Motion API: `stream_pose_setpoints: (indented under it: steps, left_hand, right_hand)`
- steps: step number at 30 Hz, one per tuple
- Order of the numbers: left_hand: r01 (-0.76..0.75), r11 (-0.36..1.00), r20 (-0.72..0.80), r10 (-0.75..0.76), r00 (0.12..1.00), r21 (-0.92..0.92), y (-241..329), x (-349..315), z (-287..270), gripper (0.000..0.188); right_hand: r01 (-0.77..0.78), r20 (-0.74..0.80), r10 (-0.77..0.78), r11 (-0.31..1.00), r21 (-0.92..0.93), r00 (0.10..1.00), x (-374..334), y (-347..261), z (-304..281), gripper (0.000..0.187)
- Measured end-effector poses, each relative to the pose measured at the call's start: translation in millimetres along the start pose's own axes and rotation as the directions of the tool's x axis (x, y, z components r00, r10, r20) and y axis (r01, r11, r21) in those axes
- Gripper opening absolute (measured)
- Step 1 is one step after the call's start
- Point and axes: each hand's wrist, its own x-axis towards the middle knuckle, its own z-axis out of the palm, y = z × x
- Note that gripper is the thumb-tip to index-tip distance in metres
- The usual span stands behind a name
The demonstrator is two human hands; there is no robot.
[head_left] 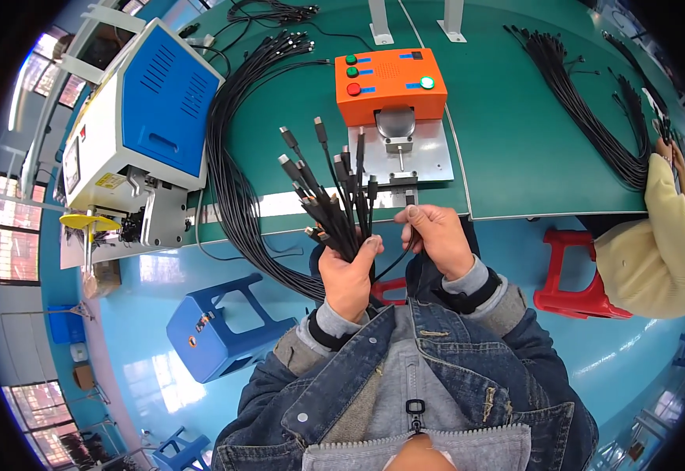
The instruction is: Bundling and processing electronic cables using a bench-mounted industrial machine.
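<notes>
My left hand [348,276] is closed around a bunch of black cables [336,213], whose plug ends fan upward with metal tips showing. To its right, my right hand [441,240] pinches a single black cable plug [411,199] between thumb and fingers. This plug points at the near end of a metal fixture [436,157]; I cannot tell whether it touches. Behind the fixture sits an orange box [389,77] with green and red buttons and one brightly lit green button at its right.
On the green table [491,157], a long bundle of black cables [228,180] hangs over the front edge at left. A blue and white machine [150,102] stands beside it. More cables [586,118] lie at right, near a co-worker's sleeve [664,204]. Blue [224,337] and red stools [566,275] stand below.
</notes>
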Motion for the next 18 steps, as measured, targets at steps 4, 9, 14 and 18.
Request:
stream_pose_setpoints:
  steps: [4, 9, 14, 18]
  left_hand:
    - [0.056, 0.993, 0.033, -0.052, 0.998, -0.104, 6.4, 9.8, -4.8, 0.011]
    - [0.136, 0.979, 0.028, -0.133, 0.991, -0.149, 10.8, 17.3, -2.9, 0.011]
    - [0.156, 0.974, 0.057, -0.149, 0.987, -0.161, 12.0, 21.2, -4.5, 0.012]
    - [0.171, 0.975, 0.059, -0.164, 0.985, -0.141, 13.0, 20.6, -3.8, 0.013]
  right_hand:
    - [0.035, -0.050, -0.038, 0.998, -0.055, 0.998, 9.4, 2.3, -1.0, 0.031]
    - [0.034, -0.047, -0.037, 0.997, -0.068, 0.998, 14.8, -1.6, 1.3, 0.030]
    - [0.037, -0.042, -0.039, 0.998, -0.044, 0.998, 15.6, -5.9, 2.5, 0.030]
    - [-0.023, -0.039, 0.024, 0.999, 0.041, 0.999, 17.4, -8.5, 4.9, 0.031]
